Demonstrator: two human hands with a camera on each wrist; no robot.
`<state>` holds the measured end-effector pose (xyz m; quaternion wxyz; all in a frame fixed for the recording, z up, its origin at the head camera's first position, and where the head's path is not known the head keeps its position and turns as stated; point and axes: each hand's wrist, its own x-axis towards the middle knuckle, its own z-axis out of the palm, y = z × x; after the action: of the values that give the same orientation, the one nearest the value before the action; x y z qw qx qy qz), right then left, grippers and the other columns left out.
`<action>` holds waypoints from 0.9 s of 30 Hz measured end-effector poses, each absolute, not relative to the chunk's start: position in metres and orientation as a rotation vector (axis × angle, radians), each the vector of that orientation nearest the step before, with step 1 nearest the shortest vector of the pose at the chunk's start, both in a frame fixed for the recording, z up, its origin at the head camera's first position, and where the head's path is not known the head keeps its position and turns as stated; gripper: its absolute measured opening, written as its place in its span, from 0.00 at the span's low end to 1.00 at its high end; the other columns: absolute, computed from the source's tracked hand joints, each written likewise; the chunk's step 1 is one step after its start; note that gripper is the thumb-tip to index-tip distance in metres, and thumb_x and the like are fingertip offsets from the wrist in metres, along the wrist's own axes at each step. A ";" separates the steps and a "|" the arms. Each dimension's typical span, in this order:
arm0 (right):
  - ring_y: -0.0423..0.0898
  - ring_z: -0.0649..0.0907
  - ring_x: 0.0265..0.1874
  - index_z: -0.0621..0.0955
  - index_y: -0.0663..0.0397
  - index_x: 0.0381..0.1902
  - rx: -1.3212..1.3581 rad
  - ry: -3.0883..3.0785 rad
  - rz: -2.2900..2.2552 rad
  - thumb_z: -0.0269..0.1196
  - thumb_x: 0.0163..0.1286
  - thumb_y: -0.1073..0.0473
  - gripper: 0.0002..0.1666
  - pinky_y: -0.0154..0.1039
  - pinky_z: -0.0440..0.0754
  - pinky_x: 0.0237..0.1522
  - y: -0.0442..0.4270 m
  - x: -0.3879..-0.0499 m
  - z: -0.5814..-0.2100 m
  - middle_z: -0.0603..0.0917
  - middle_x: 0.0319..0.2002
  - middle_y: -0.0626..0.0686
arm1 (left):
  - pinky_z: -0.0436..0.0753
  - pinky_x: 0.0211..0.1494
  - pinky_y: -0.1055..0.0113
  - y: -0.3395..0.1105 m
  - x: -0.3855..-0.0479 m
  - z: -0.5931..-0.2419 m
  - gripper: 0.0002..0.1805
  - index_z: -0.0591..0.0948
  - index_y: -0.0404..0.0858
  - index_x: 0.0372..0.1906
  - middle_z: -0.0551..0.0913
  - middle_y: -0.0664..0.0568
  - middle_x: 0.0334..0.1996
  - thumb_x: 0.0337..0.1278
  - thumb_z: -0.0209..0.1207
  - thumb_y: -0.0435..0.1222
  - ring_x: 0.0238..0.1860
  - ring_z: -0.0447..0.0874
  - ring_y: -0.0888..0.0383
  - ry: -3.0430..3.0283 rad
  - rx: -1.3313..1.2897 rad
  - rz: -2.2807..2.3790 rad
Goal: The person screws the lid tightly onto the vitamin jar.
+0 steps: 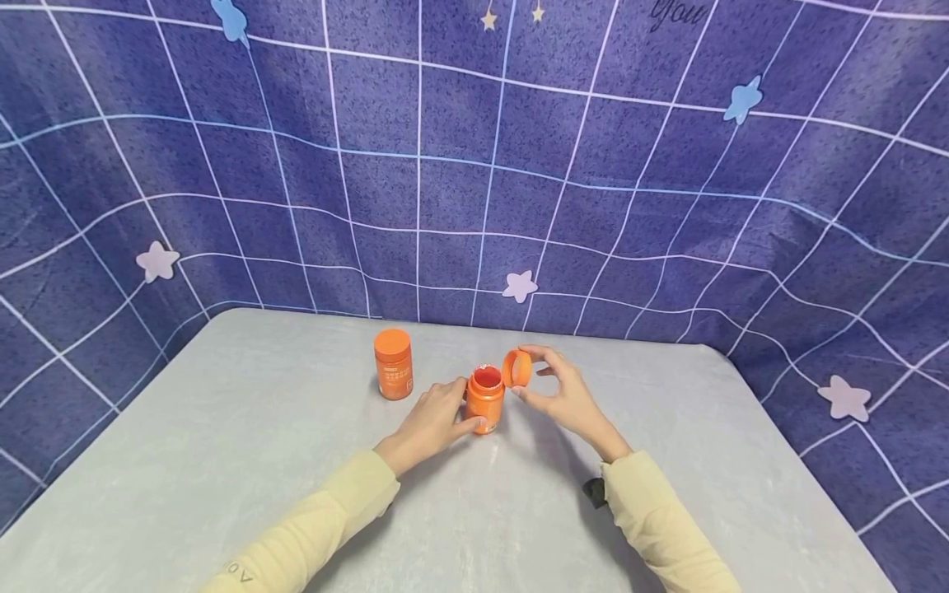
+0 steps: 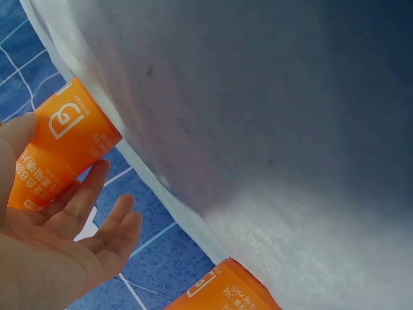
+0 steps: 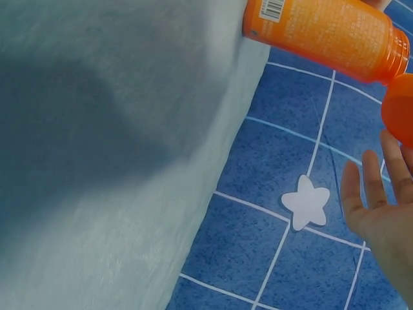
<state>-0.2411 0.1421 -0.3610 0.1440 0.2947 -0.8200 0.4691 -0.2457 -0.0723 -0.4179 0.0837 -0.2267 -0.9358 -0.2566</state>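
An uncapped orange bottle (image 1: pixel 485 408) stands upright on the grey table, its mouth facing up. My left hand (image 1: pixel 432 422) grips it from the left, thumb in front; in the left wrist view, that hand (image 2: pixel 71 226) has thumb and fingers around the bottle (image 2: pixel 68 145). Just right of the mouth, my right hand (image 1: pixel 567 397) pinches the orange cap (image 1: pixel 516 368), tilted on its side with its hollow toward the bottle. The right wrist view has the cap (image 3: pixel 399 110) beside the neck of the bottle (image 3: pixel 329 35), above the fingers of the right hand (image 3: pixel 384 206).
A second orange bottle (image 1: pixel 394 365), capped and upright, stands left of the left hand; part of it (image 2: pixel 226 288) shows in the left wrist view. A small black object (image 1: pixel 595 492) lies by the right cuff. Behind the table (image 1: pixel 222 395) hangs a blue gridded cloth (image 1: pixel 445 189) with stars.
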 end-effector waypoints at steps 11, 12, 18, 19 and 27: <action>0.58 0.74 0.51 0.72 0.66 0.55 0.845 -2.366 1.425 0.67 0.51 0.69 0.31 0.58 0.72 0.50 0.138 -0.244 -0.362 0.77 0.49 0.63 | 0.74 0.47 0.54 -0.072 -0.245 -0.419 0.26 0.72 0.38 0.49 0.81 0.49 0.42 0.48 0.64 0.48 0.43 0.78 0.49 -2.795 -0.672 -0.771; 0.58 0.74 0.51 0.72 0.66 0.55 0.851 -2.363 1.422 0.67 0.51 0.69 0.31 0.58 0.72 0.50 0.138 -0.245 -0.362 0.77 0.49 0.63 | 0.74 0.47 0.53 -0.072 -0.245 -0.419 0.27 0.72 0.38 0.49 0.81 0.49 0.42 0.48 0.64 0.48 0.43 0.78 0.49 -2.797 -0.671 -0.771; 0.58 0.75 0.51 0.71 0.64 0.55 0.886 -2.372 1.382 0.68 0.52 0.67 0.31 0.55 0.73 0.49 0.137 -0.247 -0.362 0.78 0.50 0.60 | 0.74 0.48 0.53 -0.072 -0.245 -0.418 0.28 0.72 0.38 0.52 0.80 0.48 0.45 0.48 0.64 0.48 0.44 0.77 0.48 -2.815 -0.665 -0.761; 0.57 0.75 0.51 0.71 0.63 0.56 0.889 -2.377 1.376 0.68 0.53 0.66 0.32 0.54 0.74 0.49 0.137 -0.247 -0.362 0.78 0.50 0.60 | 0.74 0.49 0.53 -0.072 -0.245 -0.418 0.28 0.71 0.38 0.52 0.80 0.48 0.45 0.48 0.64 0.48 0.44 0.77 0.48 -2.818 -0.664 -0.759; 0.59 0.76 0.50 0.71 0.64 0.57 0.922 -2.379 1.357 0.67 0.53 0.66 0.33 0.58 0.73 0.48 0.134 -0.247 -0.360 0.79 0.48 0.62 | 0.73 0.51 0.52 -0.071 -0.245 -0.419 0.29 0.71 0.37 0.54 0.80 0.49 0.46 0.49 0.63 0.48 0.46 0.77 0.49 -2.819 -0.670 -0.727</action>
<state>-0.2471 0.1342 -0.3604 0.1254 0.3167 -0.8166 0.4660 -0.2451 -0.0706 -0.4192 0.0770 -0.2236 -0.9408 -0.2426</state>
